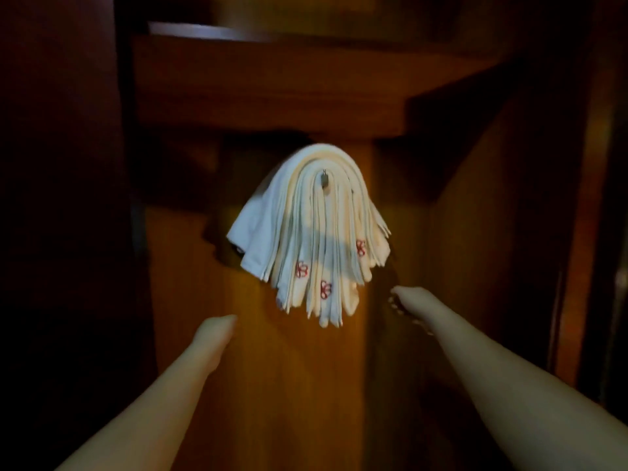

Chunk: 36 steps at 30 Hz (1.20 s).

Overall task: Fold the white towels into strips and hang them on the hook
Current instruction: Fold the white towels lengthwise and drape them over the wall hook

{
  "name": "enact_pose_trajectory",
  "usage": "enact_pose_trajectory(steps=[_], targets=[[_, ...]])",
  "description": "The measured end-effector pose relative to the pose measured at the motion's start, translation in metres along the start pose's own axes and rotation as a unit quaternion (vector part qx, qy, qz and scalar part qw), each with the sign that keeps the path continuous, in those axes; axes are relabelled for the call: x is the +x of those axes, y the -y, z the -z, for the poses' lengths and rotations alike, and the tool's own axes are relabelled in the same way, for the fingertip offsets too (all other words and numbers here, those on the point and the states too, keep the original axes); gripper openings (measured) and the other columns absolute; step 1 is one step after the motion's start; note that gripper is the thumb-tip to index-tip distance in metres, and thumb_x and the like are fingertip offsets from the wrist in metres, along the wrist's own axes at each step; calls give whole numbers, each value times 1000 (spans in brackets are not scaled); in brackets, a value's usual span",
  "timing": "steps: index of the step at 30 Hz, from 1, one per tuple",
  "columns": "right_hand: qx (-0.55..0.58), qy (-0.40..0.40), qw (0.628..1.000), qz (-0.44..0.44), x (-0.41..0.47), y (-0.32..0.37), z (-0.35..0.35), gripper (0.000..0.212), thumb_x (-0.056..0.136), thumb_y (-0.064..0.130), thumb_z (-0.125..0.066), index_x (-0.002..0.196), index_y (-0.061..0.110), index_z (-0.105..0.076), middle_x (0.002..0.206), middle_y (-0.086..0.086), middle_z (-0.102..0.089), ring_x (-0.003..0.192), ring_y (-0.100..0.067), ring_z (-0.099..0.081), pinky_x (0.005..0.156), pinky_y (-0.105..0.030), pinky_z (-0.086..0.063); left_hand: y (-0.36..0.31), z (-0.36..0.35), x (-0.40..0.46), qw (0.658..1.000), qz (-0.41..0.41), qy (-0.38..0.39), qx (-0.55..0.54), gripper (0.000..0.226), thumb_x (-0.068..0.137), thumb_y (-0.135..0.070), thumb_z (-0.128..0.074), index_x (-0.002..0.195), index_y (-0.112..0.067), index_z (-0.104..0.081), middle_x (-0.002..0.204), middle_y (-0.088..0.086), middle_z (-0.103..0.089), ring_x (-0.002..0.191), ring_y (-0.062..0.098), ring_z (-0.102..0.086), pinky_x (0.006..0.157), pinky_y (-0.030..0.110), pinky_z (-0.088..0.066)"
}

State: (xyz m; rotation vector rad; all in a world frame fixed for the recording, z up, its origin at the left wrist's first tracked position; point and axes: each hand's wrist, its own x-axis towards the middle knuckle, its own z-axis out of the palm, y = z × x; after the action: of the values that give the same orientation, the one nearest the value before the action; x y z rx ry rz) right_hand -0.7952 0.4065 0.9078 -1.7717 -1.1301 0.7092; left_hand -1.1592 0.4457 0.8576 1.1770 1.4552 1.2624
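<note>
Hook (325,180), frame centre: metal, tip showing, loaded with white towels (312,239) | towels: folded strips, draped, fanned, red flower marks near lower ends | left hand (217,334) below-left: empty, finger pose unclear | right hand (409,302) below-right: fingers curled, empty | surround: dark wooden cabinet panel (258,385).

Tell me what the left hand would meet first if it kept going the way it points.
Probably the wooden panel below the hanging towels; the left hand points up and forward just left of their lower ends. Depth is unclear.
</note>
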Motion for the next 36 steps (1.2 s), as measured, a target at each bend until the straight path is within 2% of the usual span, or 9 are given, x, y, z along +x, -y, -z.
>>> enact_pose_trajectory(steps=[3, 5, 6, 10, 13, 18, 23, 30, 36], targets=[[-120, 72, 989, 40, -59, -31, -12, 28, 100, 32, -47, 86, 19, -67, 84, 5, -65, 73, -9, -56, 60, -26, -36, 38, -2, -45, 991, -5, 70, 115, 41, 99, -17, -53, 138, -3, -48, 116, 15, -63, 100, 29, -61, 90, 38, -49], [-152, 102, 981, 60, -92, -56, -19, 28, 102, 35, -47, 91, 19, -69, 98, 1, -68, 82, -10, -60, 66, -26, -41, 55, -6, -78, 978, -17, 106, 177, 55, 101, -23, -53, 152, -8, -37, 142, 15, -52, 126, 30, -53, 106, 41, -44], [-173, 111, 977, 63, -107, -74, -20, 29, 102, 37, -47, 99, 19, -70, 106, -1, -69, 88, -12, -61, 73, -28, -42, 63, -11, -96, 970, -27, 128, 204, 53, 102, -26, -53, 151, -12, -39, 144, 12, -51, 127, 28, -52, 104, 39, -43], [-207, 147, 967, 27, -172, -173, -22, 46, 100, 54, -45, 135, 26, -57, 133, 4, -58, 110, -11, -54, 84, -29, -39, 112, -36, -163, 928, -61, 227, 288, 24, 101, -31, -54, 124, -26, -59, 118, -2, -62, 95, 10, -59, 75, 28, -45], [-226, 154, 962, -9, -210, -249, -17, 59, 96, 64, -45, 144, 29, -48, 146, 5, -50, 130, -17, -50, 95, -31, -40, 160, -70, -197, 899, -70, 291, 319, 33, 100, -37, -56, 130, -26, -57, 119, -8, -59, 103, 10, -57, 79, 28, -45], [-275, 170, 944, -68, -273, -372, 8, 65, 94, 65, -45, 144, 24, -48, 148, 0, -48, 132, -19, -48, 104, -31, -37, 229, -134, -250, 851, -50, 384, 355, 24, 97, -42, -59, 120, -35, -56, 100, -17, -58, 77, 4, -60, 57, 23, -43], [-288, 178, 931, -134, -333, -484, 54, 57, 99, 56, -46, 144, 21, -49, 151, -2, -47, 136, -23, -45, 110, -35, -35, 277, -220, -306, 778, -62, 484, 395, 25, 97, -44, -58, 121, -38, -56, 113, -16, -56, 89, -1, -54, 65, 19, -39], [-279, 203, 899, -271, -383, -627, 159, 57, 99, 56, -43, 141, 20, -51, 149, -1, -47, 133, -22, -47, 111, -37, -37, 335, -370, -404, 711, -14, 533, 459, 37, 98, -38, -56, 132, -24, -57, 133, -1, -55, 115, 20, -57, 85, 30, -43], [-272, 229, 869, -344, -395, -722, 259, 52, 102, 49, -42, 144, 19, -48, 151, -2, -44, 134, -23, -46, 109, -38, -38, 377, -503, -481, 653, -7, 573, 495, 39, 98, -30, -56, 135, -19, -55, 144, 0, -53, 126, 19, -52, 90, 24, -38]])
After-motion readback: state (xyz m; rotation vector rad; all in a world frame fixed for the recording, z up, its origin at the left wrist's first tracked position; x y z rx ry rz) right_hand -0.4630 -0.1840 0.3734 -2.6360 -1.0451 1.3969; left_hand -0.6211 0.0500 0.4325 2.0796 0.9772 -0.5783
